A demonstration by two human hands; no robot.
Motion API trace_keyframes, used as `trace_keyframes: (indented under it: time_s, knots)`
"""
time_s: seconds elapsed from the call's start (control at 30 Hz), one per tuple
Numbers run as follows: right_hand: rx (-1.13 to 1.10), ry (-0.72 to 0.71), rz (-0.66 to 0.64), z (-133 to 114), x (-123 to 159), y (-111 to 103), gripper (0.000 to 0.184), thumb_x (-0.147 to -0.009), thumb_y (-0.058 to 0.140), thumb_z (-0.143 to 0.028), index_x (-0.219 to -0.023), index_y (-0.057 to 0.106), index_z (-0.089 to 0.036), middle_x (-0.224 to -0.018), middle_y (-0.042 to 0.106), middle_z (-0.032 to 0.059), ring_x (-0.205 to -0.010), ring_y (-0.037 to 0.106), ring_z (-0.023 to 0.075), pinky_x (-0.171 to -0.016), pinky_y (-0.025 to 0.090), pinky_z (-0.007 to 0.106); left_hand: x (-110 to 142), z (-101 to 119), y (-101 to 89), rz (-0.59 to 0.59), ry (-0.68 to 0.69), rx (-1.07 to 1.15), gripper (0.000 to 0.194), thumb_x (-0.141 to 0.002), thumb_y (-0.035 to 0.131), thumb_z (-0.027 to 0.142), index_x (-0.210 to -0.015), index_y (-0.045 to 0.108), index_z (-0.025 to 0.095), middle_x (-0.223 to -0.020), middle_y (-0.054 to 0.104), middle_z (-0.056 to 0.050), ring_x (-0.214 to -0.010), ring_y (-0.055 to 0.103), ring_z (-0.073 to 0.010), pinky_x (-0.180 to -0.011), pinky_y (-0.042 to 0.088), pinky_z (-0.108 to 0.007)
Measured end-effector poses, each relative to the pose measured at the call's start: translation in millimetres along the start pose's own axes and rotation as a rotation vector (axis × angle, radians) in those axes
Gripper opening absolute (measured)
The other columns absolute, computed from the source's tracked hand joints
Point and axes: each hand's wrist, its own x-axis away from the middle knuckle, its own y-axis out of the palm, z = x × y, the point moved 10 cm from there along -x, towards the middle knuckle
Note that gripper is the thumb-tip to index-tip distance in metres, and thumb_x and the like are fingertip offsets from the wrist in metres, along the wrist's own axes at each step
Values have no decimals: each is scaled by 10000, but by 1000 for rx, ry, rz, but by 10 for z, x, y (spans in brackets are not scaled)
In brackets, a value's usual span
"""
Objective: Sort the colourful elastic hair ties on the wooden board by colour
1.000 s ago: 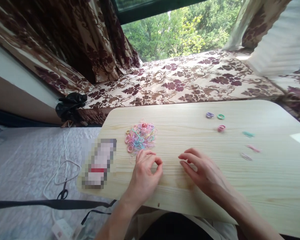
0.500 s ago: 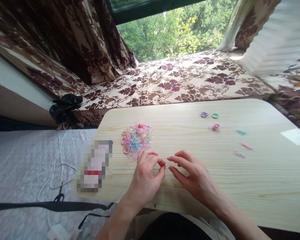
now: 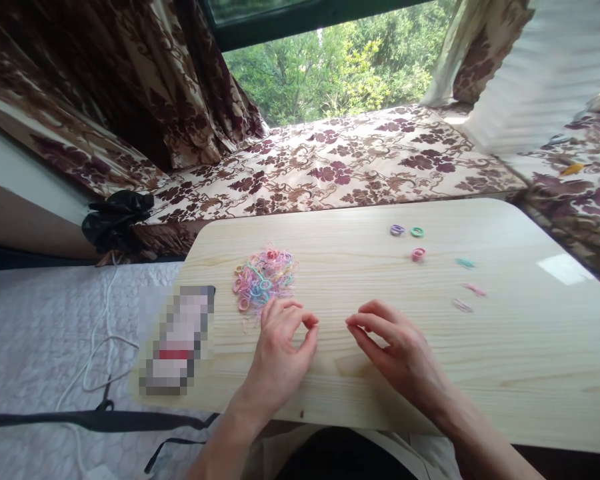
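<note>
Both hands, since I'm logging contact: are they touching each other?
No, a visible gap separates the left hand from the right hand.

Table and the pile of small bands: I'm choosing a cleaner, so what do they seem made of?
Table: wood or wood-look laminate, smooth with slight sheen, from its pale grain and bright glare.
Pile of small bands: perhaps elastic or rubber, judging by thin, curling loops; finish unclear.

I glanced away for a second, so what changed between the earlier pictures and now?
The right hand came in close to the left hand, then drew back to the right; its pinch, open before, is now closed. Whether it holds anything is too small to tell. The left hand keeps its pinched shape. The pile of coloured bands and the pink loop lie as before on the table.
</note>
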Motion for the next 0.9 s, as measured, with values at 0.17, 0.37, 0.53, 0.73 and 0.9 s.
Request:
trace_keyframes:
  time_s: [0.17, 0.37, 0.53, 0.73, 0.9]
  knots:
    - [78, 109, 53, 274, 91, -234, 201, -914, 504, -281, -832, 683, -244, -845, 666, 39, -773, 644, 151, -671, 525, 262, -14, -86, 6, 22, 39, -180, 135, -845, 568, 138, -892, 643, 239, -889, 703, -21, -1009, 580, -242, -1063, 315, -517]
    - [214, 257, 184, 752, 261, -805, 192, -894, 537, -353, -856, 681, -231, -883, 660, 48, -754, 635, 166, -688, 528, 303, -18, -142, 75, 0, 59, -256, 121, -866, 560, 183, -918, 654, 240, -921, 704, -37, -1038, 575, -262, -1067, 274, -544]
    - [437, 395, 314, 1124, 449, -1341, 212, -882, 526, -369, -883, 684, -228, -928, 669, 52, -740, 635, 186, -684, 503, 333, -25, -155, 114, -16, 54, -256, 108, -870, 560, 204, -907, 657, 234, -916, 702, -38, -1034, 576, -265, -1053, 288, -538]
    - [545, 434, 319, 1294, 470, -1508, 283, -881, 509, -415, -861, 691, -200, -921, 674, 65, -679, 613, 179, -670, 465, 338, -21, -169, 122, -16, 50, -257, 108, -869, 565, 224, -921, 658, 240, -933, 707, -37, -1058, 572, -268, -1052, 290, -521]
    - [578, 412, 319, 1401, 440, -1470, 347, -868, 512, -491, -821, 706, -206, -883, 679, 50, -656, 609, 174, -636, 445, 334, -26, -176, 129, -45, 65, -259, 120, -879, 551, 229, -926, 662, 236, -936, 710, -30, -1051, 576, -264, -1034, 303, -523]
